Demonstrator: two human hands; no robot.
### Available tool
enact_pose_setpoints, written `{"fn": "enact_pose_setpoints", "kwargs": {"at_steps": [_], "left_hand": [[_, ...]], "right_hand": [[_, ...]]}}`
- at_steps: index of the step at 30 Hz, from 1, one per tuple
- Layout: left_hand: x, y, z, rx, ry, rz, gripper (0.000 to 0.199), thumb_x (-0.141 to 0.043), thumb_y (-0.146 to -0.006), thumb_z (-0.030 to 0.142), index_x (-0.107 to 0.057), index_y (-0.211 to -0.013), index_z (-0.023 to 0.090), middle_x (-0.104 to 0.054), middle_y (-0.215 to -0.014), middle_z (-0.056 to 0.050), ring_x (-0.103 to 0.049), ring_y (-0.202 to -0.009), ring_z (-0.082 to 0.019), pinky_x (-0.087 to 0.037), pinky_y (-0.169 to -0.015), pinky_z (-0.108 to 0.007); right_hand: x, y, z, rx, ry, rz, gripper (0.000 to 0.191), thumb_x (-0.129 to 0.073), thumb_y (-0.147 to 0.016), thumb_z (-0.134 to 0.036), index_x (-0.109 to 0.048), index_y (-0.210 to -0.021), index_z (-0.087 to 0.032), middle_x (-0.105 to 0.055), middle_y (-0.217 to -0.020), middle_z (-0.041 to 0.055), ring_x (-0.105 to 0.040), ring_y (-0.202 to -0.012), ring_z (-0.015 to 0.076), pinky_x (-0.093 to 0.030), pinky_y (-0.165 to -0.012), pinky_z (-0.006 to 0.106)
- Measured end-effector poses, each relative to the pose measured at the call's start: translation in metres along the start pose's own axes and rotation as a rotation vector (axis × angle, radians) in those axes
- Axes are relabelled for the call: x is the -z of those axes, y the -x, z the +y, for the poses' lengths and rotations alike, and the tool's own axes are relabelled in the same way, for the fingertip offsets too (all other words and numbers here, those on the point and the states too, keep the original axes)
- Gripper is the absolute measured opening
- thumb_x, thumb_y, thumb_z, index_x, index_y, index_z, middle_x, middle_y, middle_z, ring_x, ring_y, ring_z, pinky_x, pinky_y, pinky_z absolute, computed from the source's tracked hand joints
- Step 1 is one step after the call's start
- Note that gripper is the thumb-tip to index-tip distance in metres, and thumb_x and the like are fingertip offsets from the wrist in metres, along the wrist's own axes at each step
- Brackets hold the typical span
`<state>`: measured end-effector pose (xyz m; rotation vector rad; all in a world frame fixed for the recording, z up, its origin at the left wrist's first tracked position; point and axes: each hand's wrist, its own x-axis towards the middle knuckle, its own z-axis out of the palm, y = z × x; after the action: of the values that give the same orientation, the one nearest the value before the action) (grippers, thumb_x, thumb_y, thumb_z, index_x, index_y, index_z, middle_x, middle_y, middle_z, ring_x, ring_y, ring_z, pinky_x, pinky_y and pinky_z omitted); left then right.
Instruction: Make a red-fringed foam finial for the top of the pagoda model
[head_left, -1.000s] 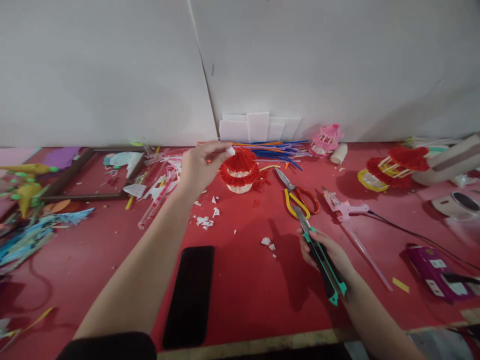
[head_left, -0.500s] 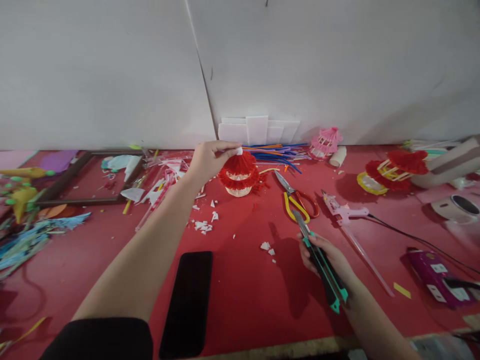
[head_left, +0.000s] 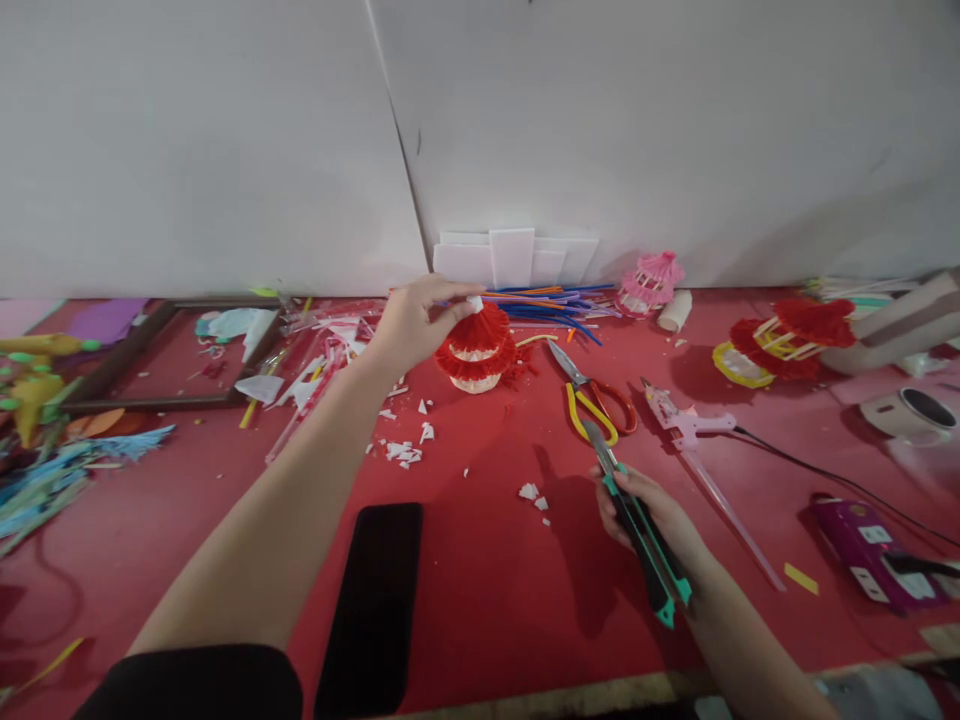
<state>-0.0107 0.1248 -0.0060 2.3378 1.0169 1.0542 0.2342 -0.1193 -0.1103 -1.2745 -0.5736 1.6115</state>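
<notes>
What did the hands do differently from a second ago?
The left hand moved right, bringing the small white piece to the peak of the red model; I can't tell if they touch. Nothing was picked up or let go. The right hand still holds the cutter knife. The scissors and phone stayed put.

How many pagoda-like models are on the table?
3: a red model by the left hand, a pink model near the wall, and a red-and-yellow model at the right. Some could be hidden.
</notes>
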Motion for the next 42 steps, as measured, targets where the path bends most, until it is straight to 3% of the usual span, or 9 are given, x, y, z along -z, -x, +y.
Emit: {"fn": "enact_pose_setpoints", "kwargs": {"at_steps": [4,8,13,17,20,27,30,36,42], "left_hand": [[-0.004,0.052,0.033,0.056,-0.070,0.036,0.013,-0.066,-0.088,0.030,-0.070,-0.095,0.020,-0.073,-0.098,-0.003,-0.067,-0.090,-0.017,-0.052,-0.077,-0.027],[-0.011,0.117,0.052,0.080,-0.102,0.013,0.010,-0.067,-0.088,0.027,-0.065,-0.095,0.021,-0.073,-0.095,-0.003,-0.067,-0.089,-0.017,-0.053,-0.083,-0.030],[-0.019,0.136,0.044,0.083,-0.172,0.049,0.007,-0.063,-0.090,0.025,-0.064,-0.097,0.023,-0.073,-0.107,-0.005,-0.067,-0.101,-0.021,-0.053,-0.091,-0.035],[-0.027,0.120,0.038,0.035,-0.162,0.018,0.008,-0.060,-0.092,0.027,-0.060,-0.099,0.022,-0.067,-0.126,-0.009,-0.061,-0.117,-0.024,-0.047,-0.102,-0.043],[-0.030,0.110,0.037,0.058,-0.091,-0.031,0.009,-0.057,-0.094,0.028,-0.056,-0.099,0.021,-0.064,-0.130,-0.012,-0.059,-0.121,-0.025,-0.047,-0.102,-0.045],[-0.035,0.064,0.040,-0.018,0.038,-0.137,0.009,-0.060,-0.091,0.028,-0.061,-0.097,0.020,-0.063,-0.130,-0.012,-0.053,-0.128,-0.025,-0.040,-0.108,-0.045],[-0.056,0.022,0.035,0.022,0.204,-0.209,0.010,-0.062,-0.088,0.029,-0.063,-0.091,0.019,-0.065,-0.125,-0.010,-0.055,-0.125,-0.025,-0.044,-0.103,-0.042],[-0.116,-0.049,0.027,0.070,0.246,-0.405,0.012,-0.066,-0.084,0.025,-0.066,-0.086,0.013,-0.071,-0.094,-0.006,-0.068,-0.092,-0.020,-0.052,-0.087,-0.035],[-0.144,-0.074,0.041,0.092,0.223,-0.661,0.027,-0.064,-0.091,0.032,-0.064,-0.110,0.013,-0.066,-0.113,-0.008,-0.065,-0.101,-0.023,-0.054,-0.088,-0.044]], "right_hand": [[-0.001,0.012,0.002,-0.062,0.081,0.020,0.039,-0.071,-0.076,-0.049,-0.071,-0.100,-0.018,-0.058,-0.064,-0.0012,-0.050,-0.044,0.0101,-0.037,-0.040,0.022],[-0.007,0.026,0.004,-0.019,0.324,-0.024,0.027,-0.077,-0.073,-0.037,-0.076,-0.095,-0.022,-0.070,-0.082,0.0032,-0.062,-0.070,0.0178,-0.048,-0.059,0.027],[-0.026,0.021,0.004,0.172,0.650,-0.074,0.025,-0.066,-0.080,-0.027,-0.073,-0.103,-0.024,-0.073,-0.096,0.0028,-0.065,-0.089,0.0230,-0.049,-0.080,0.033],[-0.035,0.003,-0.004,0.250,0.660,0.035,0.025,-0.057,-0.081,-0.022,-0.065,-0.105,-0.024,-0.068,-0.082,0.0001,-0.061,-0.072,0.0175,-0.046,-0.066,0.027],[-0.035,-0.002,-0.012,0.235,0.659,-0.001,0.025,-0.054,-0.078,-0.016,-0.062,-0.100,-0.024,-0.062,-0.072,-0.0039,-0.055,-0.060,0.0126,-0.040,-0.057,0.023],[-0.026,0.003,-0.015,0.214,0.644,-0.115,0.027,-0.054,-0.074,-0.014,-0.062,-0.098,-0.022,-0.063,-0.081,-0.0030,-0.056,-0.069,0.0124,-0.041,-0.063,0.023],[-0.024,-0.001,-0.013,0.214,0.627,-0.080,0.024,-0.053,-0.075,-0.018,-0.060,-0.097,-0.021,-0.059,-0.077,-0.0034,-0.052,-0.067,0.0118,-0.040,-0.060,0.022],[-0.020,-0.014,-0.003,0.224,0.618,-0.041,0.021,-0.047,-0.077,-0.026,-0.057,-0.096,-0.020,-0.059,-0.078,-0.0016,-0.053,-0.064,0.0115,-0.042,-0.059,0.023],[-0.014,-0.017,-0.006,0.298,0.811,0.031,0.030,-0.049,-0.083,-0.030,-0.064,-0.108,-0.019,-0.065,-0.083,0.0020,-0.059,-0.068,0.0146,-0.046,-0.062,0.025]]}}
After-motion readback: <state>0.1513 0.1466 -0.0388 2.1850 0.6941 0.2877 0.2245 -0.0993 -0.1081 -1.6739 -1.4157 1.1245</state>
